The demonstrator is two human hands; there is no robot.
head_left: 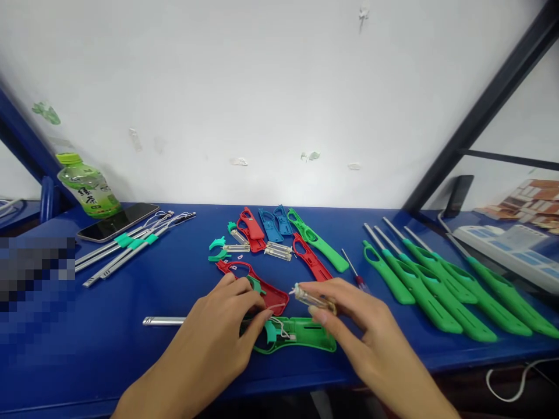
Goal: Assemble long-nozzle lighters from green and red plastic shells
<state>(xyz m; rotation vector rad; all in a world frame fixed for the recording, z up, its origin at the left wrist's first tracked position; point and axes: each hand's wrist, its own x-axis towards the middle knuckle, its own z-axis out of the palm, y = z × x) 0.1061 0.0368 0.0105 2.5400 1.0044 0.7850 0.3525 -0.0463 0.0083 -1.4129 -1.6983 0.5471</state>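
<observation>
Green casing half (312, 338) lies singly under both hands: at its left the left hand (229, 320) has its fingers bunched, what they pinch I cannot tell, and above its right part the right hand (349, 317) pinches one clear tank (311, 298) in its fingertips. Just beyond it lies one red shell (276, 295); to its right, six green handles (462, 310). Farther beyond are two blue pieces (271, 228), then, far left, one phone (117, 223) and one bottle (89, 189).

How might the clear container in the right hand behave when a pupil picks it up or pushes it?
The clear container is probably stiff, keeping its straight shape in the right hand. It seems light, being pinched between thumb and fingers. Its shiny surface may make it slightly slippery.
</observation>
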